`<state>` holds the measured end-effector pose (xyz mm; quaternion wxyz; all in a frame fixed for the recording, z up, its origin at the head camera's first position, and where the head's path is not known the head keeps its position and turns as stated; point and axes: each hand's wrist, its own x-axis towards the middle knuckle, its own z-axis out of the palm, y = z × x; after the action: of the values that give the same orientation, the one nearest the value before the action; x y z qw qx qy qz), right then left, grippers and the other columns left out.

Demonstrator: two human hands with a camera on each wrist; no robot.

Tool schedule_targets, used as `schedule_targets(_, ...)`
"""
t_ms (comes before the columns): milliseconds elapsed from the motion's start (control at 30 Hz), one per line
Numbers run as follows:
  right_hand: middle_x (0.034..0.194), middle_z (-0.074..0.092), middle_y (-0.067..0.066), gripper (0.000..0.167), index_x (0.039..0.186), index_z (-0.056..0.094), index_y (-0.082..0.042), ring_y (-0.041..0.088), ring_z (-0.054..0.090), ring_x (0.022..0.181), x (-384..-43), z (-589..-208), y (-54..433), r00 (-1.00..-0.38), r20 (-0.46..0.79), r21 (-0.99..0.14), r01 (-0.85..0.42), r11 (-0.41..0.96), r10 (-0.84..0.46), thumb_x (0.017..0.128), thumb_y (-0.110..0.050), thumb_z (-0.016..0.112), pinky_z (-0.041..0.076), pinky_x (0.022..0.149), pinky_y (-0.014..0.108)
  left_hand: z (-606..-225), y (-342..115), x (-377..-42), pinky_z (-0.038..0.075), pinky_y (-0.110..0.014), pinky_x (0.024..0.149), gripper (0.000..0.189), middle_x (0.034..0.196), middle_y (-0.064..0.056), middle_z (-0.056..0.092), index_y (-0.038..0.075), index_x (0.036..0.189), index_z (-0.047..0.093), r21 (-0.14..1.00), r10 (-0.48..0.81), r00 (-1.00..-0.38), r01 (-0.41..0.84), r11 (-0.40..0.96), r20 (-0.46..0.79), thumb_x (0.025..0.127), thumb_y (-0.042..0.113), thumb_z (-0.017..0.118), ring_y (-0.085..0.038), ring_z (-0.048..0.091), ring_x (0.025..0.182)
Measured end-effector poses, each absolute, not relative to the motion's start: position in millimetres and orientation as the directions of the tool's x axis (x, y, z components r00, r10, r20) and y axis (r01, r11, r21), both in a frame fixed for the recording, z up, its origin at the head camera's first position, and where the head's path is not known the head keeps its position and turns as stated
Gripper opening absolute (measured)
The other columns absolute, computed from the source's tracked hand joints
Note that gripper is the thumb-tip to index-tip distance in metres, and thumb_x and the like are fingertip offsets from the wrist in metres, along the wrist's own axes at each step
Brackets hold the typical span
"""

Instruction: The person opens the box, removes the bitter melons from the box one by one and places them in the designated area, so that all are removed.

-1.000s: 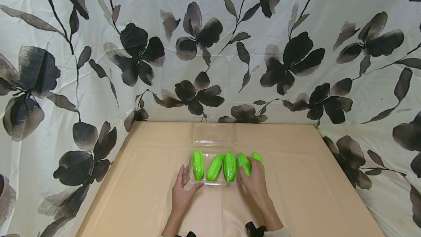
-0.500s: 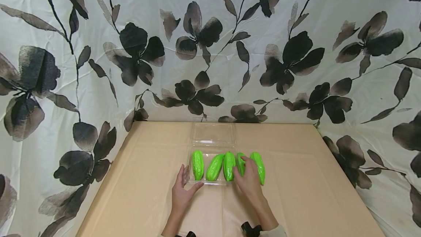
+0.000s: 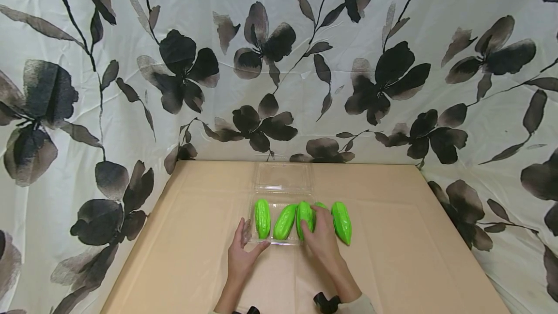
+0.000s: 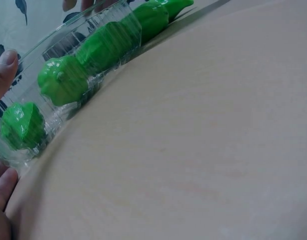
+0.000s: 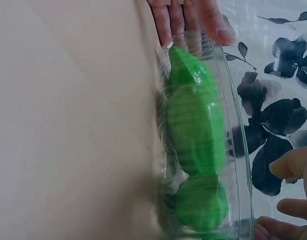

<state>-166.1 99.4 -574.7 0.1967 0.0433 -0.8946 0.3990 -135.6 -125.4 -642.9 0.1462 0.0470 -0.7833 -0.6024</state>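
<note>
A clear plastic container (image 3: 283,192) with its lid raised holds three glossy, ribbed green toy cucumbers; the left one (image 3: 262,218) lies apart, the middle one (image 3: 285,222) leans toward the right one (image 3: 303,211). My left hand (image 3: 242,256) holds the container's front left corner, fingers along the side, thumb at the front edge. Over the container's right edge is my right hand (image 3: 322,239). Its thumb overlaps the right cucumber in the head view, and in the right wrist view its thumb and fingers (image 5: 291,206) are spread apart.
Another green cucumber (image 3: 320,205) lies just right of the container, mostly hidden behind my right hand. Farther right, one more cucumber (image 3: 341,223) lies on the tan-covered table (image 3: 392,256). The container's clear lid (image 3: 283,176) reaches back toward the floral curtain (image 3: 322,62).
My right hand has moved left from the cucumber beside the container to the right one inside. The outermost cucumber now shows fully. My left hand has stayed at the container's corner.
</note>
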Motion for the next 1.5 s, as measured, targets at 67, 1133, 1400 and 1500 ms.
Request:
schedule_targets(67, 0.127, 0.059, 0.023, 0.048, 0.129, 0.056, 0.003, 0.040, 0.054, 0.125, -166, -574, 97, -0.917, 0.392, -0.686, -0.242, 0.686, 0.069, 0.086, -0.013, 0.073, 0.046, 0.111, 0.055, -643, -125, -136, 0.046, -0.044, 0.114, 0.104, 0.150, -0.011, 0.053, 0.009, 0.156, 0.032, 0.955, -0.247, -0.953, 0.104, 0.277, 0.175, 0.073, 0.030, 0.091, -0.032, 0.052, 0.138)
schedule_targets(1133, 0.118, 0.062, 0.028, 0.042, 0.118, 0.060, 0.005, 0.044, 0.057, 0.108, -171, -582, 74, -0.928, 0.372, -0.577, -0.222, 0.786, 0.011, 0.080, -0.002, 0.078, 0.056, 0.090, 0.053, -642, -124, -135, 0.045, -0.047, 0.115, 0.102, 0.151, -0.011, 0.052, 0.011, 0.156, 0.033, 0.969, -0.256, -0.955, 0.089, 0.228, 0.148, 0.072, 0.019, 0.091, -0.031, 0.049, 0.140)
schedule_targets(1400, 0.117, 0.063, 0.028, 0.040, 0.117, 0.062, 0.003, 0.042, 0.056, 0.108, -170, -583, 74, -0.932, 0.363, -0.556, -0.222, 0.801, -0.007, 0.080, -0.002, 0.078, 0.056, 0.089, 0.052, -643, -125, -135, 0.046, -0.047, 0.114, 0.102, 0.151, -0.011, 0.052, 0.011, 0.156, 0.033, 0.963, -0.247, -0.955, 0.102, 0.249, 0.165, 0.073, 0.022, 0.091, -0.030, 0.050, 0.140)
schedule_targets(1500, 0.116, 0.064, 0.027, 0.040, 0.117, 0.063, 0.002, 0.042, 0.056, 0.109, -170, -582, 74, -0.935, 0.356, -0.558, -0.223, 0.800, -0.012, 0.080, -0.001, 0.078, 0.055, 0.090, 0.052, -637, -123, -134, 0.044, -0.047, 0.115, 0.102, 0.151, -0.013, 0.052, 0.008, 0.156, 0.032, 0.967, -0.252, -0.955, 0.094, 0.238, 0.155, 0.074, 0.019, 0.090, -0.032, 0.048, 0.141)
